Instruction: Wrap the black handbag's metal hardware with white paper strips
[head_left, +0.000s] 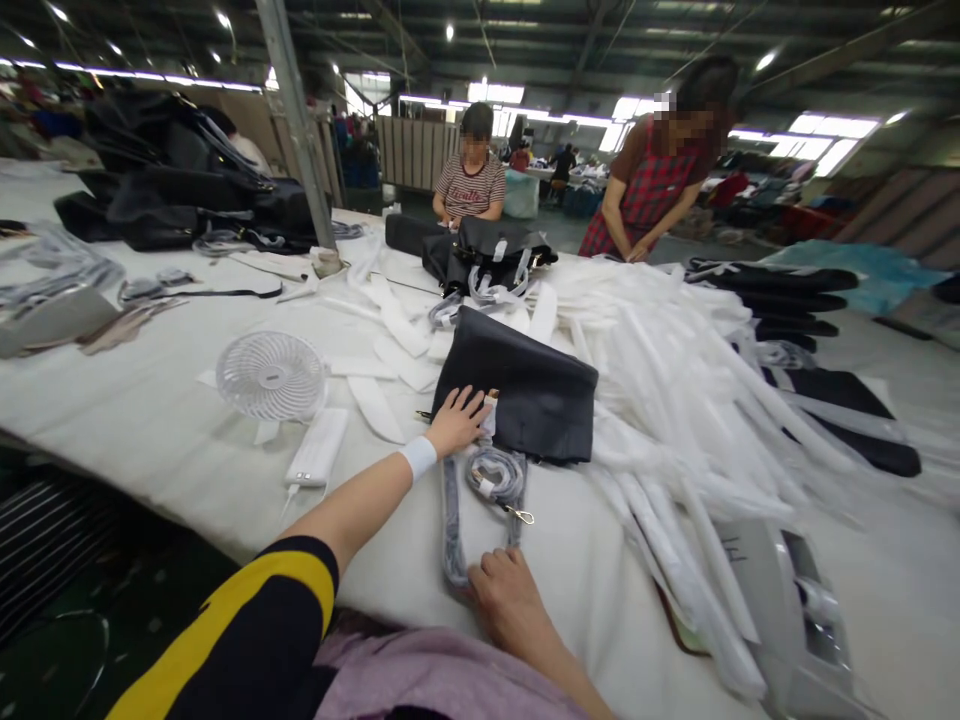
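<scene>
A black handbag (525,385) lies flat on the white-covered table in front of me. My left hand (457,420) rests on its lower left part with the fingers spread, beside a small pale tag. From the bag's near edge a wrapped handle (452,530) loops toward me. My right hand (508,590) has its fingers curled around the near end of that handle. Inside the loop sits a coiled, plastic-wrapped strap (495,475) with a gold clasp (521,516) at its end.
A white fan (271,376) and a power bank (318,447) stand to the left. White plastic sleeves (660,360) are heaped at right, with a tape dispenser (787,590) nearer me. Black bags (480,250) and a metal post (296,120) are beyond. Two people stand across the table.
</scene>
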